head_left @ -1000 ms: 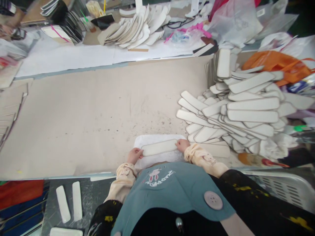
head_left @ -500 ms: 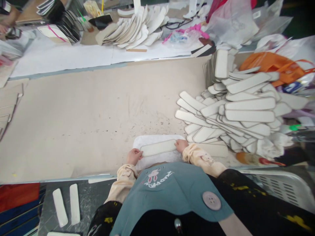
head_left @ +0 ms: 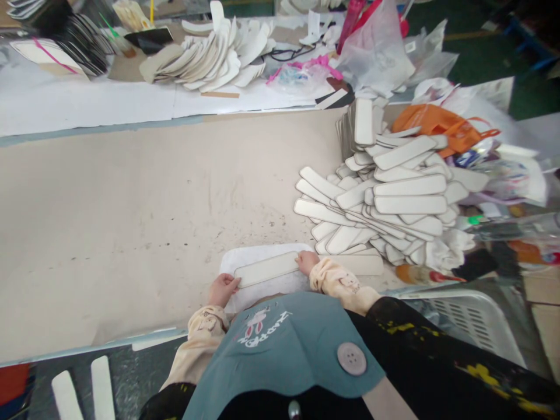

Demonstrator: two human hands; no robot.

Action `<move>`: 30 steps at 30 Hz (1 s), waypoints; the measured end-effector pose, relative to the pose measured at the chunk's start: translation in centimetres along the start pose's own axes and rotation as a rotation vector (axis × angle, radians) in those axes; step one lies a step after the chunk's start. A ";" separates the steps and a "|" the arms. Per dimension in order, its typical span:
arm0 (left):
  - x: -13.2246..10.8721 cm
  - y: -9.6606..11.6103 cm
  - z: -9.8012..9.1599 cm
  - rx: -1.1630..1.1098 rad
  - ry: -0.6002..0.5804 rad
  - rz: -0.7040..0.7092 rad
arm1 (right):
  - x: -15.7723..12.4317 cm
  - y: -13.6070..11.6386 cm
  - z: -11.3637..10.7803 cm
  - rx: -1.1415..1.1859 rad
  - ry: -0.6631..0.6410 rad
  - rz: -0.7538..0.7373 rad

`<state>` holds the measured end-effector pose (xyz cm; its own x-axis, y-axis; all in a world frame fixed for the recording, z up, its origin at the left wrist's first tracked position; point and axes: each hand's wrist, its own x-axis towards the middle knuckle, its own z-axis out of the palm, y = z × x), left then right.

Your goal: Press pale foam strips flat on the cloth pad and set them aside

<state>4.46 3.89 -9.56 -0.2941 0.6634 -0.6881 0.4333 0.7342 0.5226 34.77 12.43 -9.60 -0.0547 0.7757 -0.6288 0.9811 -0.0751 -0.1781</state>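
Note:
A long white padded strip [head_left: 266, 269] with a dark edge lies on a white cloth [head_left: 258, 256] at the near edge of the beige table [head_left: 131, 204]. My left hand [head_left: 222, 289] grips the strip's left end with curled fingers. My right hand [head_left: 307, 262] holds its right end the same way. A big heap of the same white strips [head_left: 385, 198] sits just right of my right hand, with one strip [head_left: 356, 264] lying beside my wrist.
White soles [head_left: 210, 55] fan out at the far side, beside black stacks [head_left: 74, 41] and plastic bags [head_left: 376, 46]. An orange bag [head_left: 437, 122] lies behind the heap. A white basket [head_left: 464, 321] stands at my right. Two strips [head_left: 83, 391] lie low at the left.
The view has swung to the right, so everything sits further left in the picture. Both hands keep their hold on the strip's ends; the strip looks slightly more tilted.

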 end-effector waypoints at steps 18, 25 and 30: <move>0.0 0.3 0.3 0.256 0.059 0.006 | -0.6 0.1 -1.1 0.158 -0.009 0.029; 0.5 0.1 0.4 0.328 0.046 0.010 | -0.4 0.5 -1.0 0.301 -0.045 0.091; 0.6 0.0 0.5 0.319 0.051 0.019 | -0.3 0.6 -1.1 0.304 -0.065 0.113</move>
<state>4.68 4.27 -10.20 -0.3223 0.6891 -0.6490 0.6821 0.6445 0.3455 35.54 12.82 -8.69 0.0302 0.7111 -0.7024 0.8820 -0.3497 -0.3161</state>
